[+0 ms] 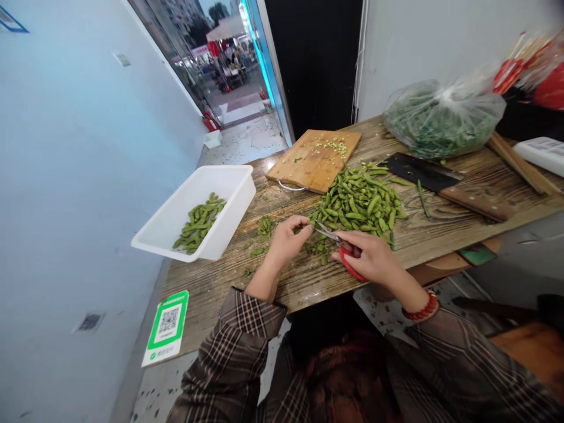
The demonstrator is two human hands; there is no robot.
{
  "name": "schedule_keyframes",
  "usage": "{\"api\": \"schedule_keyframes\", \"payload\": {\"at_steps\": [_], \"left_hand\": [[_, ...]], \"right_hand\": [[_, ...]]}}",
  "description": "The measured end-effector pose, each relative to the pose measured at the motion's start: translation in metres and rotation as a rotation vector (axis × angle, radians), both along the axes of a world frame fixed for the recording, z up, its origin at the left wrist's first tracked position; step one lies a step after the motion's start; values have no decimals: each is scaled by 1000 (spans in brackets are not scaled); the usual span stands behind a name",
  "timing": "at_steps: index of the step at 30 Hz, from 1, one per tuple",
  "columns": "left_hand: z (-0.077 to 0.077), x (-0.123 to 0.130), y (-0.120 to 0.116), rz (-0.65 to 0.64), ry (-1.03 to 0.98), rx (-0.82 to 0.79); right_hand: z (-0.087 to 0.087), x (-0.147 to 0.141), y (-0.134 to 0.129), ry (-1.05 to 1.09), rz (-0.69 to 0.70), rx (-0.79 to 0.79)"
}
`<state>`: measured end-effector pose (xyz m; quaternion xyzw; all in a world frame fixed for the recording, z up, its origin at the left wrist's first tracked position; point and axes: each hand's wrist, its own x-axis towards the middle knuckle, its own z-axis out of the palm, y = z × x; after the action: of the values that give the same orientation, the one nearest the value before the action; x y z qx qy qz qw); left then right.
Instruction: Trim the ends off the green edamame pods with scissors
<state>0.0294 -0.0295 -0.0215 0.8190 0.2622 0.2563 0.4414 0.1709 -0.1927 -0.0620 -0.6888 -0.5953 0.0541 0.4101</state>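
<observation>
My right hand (368, 255) is closed round the red handles of a pair of scissors (350, 264), whose blades point left and stand slightly apart. At the blade tips, my left hand (291, 235) pinches a green pod (311, 223), mostly hidden by the fingers. Just beyond both hands lies a large heap of green pods (363, 200) on the wooden table (299, 285). Small green trimmings (265, 225) are scattered left of the heap and under the hands. A white plastic tub (229, 220) at the left holds several pods (200, 220).
Behind the heap lies a wooden cutting board (308, 158) with green bits on it. A cleaver (476, 202) rests at the right, near a bag of greens (445, 120). A green QR card (167, 326) lies at the table's left edge.
</observation>
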Motion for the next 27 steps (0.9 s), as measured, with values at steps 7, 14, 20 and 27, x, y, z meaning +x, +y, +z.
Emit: {"api": "schedule_keyframes", "payload": {"at_steps": [7,14,20,27], "left_hand": [[9,1,-9,-192,37,19],[7,-1,-8,-200,24,-71],[9,0,-10,-229,29,-76],[4,0,-9,-200,34,-189]], "right_hand": [[0,1,1,37,3,18],[2,-1,2,31,1,29],[2,-1,1,18,12,19],[0,1,1,3,44,15]]}}
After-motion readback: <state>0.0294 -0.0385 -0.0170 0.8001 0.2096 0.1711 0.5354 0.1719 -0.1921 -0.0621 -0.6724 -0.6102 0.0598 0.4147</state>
